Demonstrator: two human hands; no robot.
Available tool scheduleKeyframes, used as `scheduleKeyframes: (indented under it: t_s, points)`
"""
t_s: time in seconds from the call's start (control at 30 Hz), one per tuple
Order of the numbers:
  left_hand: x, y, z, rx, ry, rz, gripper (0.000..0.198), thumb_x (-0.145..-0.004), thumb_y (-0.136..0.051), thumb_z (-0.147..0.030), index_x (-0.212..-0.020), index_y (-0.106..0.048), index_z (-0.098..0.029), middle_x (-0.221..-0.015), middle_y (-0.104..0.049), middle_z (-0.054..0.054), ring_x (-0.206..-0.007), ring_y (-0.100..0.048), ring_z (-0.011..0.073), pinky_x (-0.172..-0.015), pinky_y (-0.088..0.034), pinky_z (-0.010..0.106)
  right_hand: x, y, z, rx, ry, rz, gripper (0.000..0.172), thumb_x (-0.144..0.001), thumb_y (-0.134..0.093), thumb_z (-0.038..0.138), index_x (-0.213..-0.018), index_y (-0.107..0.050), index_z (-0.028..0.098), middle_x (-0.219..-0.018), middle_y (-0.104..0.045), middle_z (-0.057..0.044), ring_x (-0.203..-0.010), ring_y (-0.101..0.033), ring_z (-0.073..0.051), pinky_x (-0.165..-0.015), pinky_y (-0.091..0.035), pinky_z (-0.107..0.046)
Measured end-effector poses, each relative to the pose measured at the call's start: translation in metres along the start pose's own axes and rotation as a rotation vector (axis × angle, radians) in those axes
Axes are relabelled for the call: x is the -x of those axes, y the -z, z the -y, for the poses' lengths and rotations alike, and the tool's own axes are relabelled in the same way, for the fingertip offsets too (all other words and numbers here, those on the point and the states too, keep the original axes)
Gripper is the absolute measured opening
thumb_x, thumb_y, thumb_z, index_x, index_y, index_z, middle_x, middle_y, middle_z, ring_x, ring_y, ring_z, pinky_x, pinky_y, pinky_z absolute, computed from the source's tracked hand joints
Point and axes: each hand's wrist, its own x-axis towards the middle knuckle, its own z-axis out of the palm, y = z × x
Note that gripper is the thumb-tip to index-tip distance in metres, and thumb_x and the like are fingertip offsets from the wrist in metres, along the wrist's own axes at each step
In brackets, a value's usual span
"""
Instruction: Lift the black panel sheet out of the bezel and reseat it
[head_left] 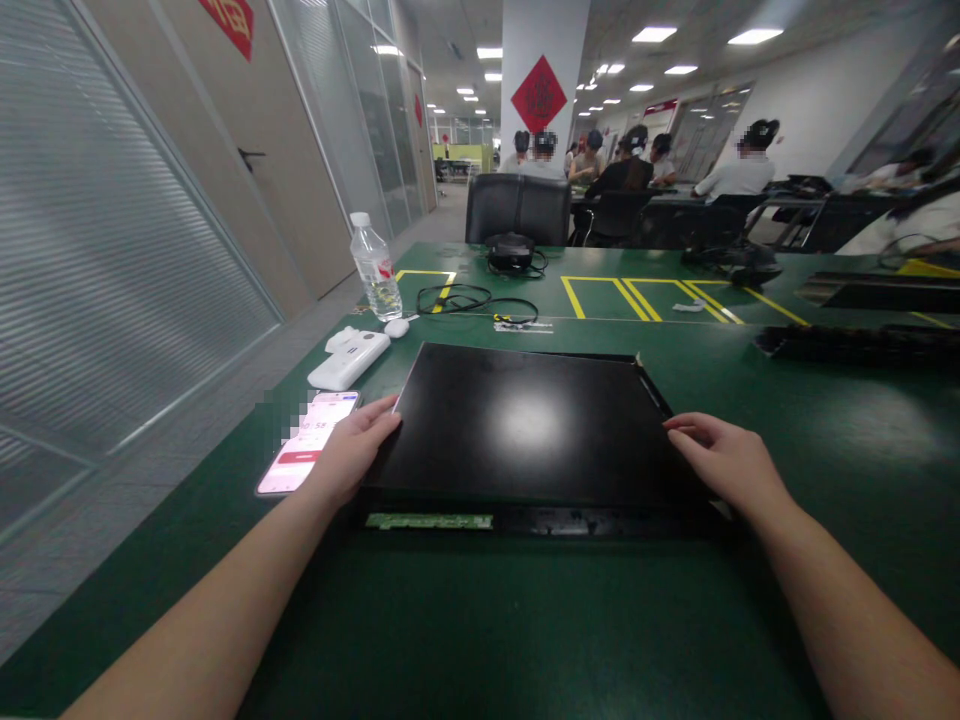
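Note:
A black LCD panel [465, 420] lies nearly flat in front of me, with a bright reflection on its glossy face. Under it a black frame [577, 522] shows along the near side and at the far right corner. A green circuit board strip [429, 522] sits at the panel's near edge. My left hand [356, 445] is closed on the panel's left edge, thumb on top and the other fingers partly hidden. At the right edge, my right hand [724, 460] pinches the panel between thumb and fingers; whether it also touches the frame is unclear.
Left of the panel are a lit phone [311, 440], a white power bank [351, 362] and a water bottle [375, 270]. A black cable [480, 300] lies beyond it on the green table [525, 620]. Dark strip-like parts [862, 345] lie at right; several people sit farther back.

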Motion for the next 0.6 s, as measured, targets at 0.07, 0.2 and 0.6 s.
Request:
scheduleKeyframes:
  t_s: [0.07,0.2,0.6]
  points:
    - [0.0005,-0.0010,-0.0003,0.003,0.000,-0.006,0.057,-0.082,-0.074,-0.032,-0.137,-0.078,-0.017,-0.098,-0.087,0.008,-0.095,-0.080,0.0291,-0.078,-0.062,0.034,-0.0002,0.0000,0.0001,-0.003,0.007,-0.005,0.035,-0.076,-0.061,0.053,-0.090,-0.083,0.029,-0.084,-0.082,-0.005,-0.080,-0.075,-0.029,-0.080,-0.055,-0.043]
    - [0.0004,-0.0012,0.0006,0.011,-0.003,0.006,0.059,-0.080,-0.076,-0.035,-0.136,-0.078,-0.017,-0.098,-0.087,0.008,-0.095,-0.080,0.0301,-0.078,-0.062,0.035,-0.0005,0.0000,0.0003,0.007,0.006,-0.005,0.037,-0.076,-0.060,0.055,-0.089,-0.084,0.030,-0.085,-0.082,-0.005,-0.081,-0.074,-0.029,-0.081,-0.055,-0.043]
    - [0.0012,0.0000,-0.0014,-0.010,-0.018,0.006,0.059,-0.078,-0.079,-0.036,-0.134,-0.079,-0.017,-0.100,-0.087,0.009,-0.097,-0.080,0.0306,-0.079,-0.062,0.035,-0.0014,0.0004,-0.0007,0.017,0.023,0.002,0.036,-0.076,-0.061,0.054,-0.087,-0.085,0.029,-0.082,-0.082,-0.005,-0.077,-0.074,-0.028,-0.077,-0.055,-0.043]
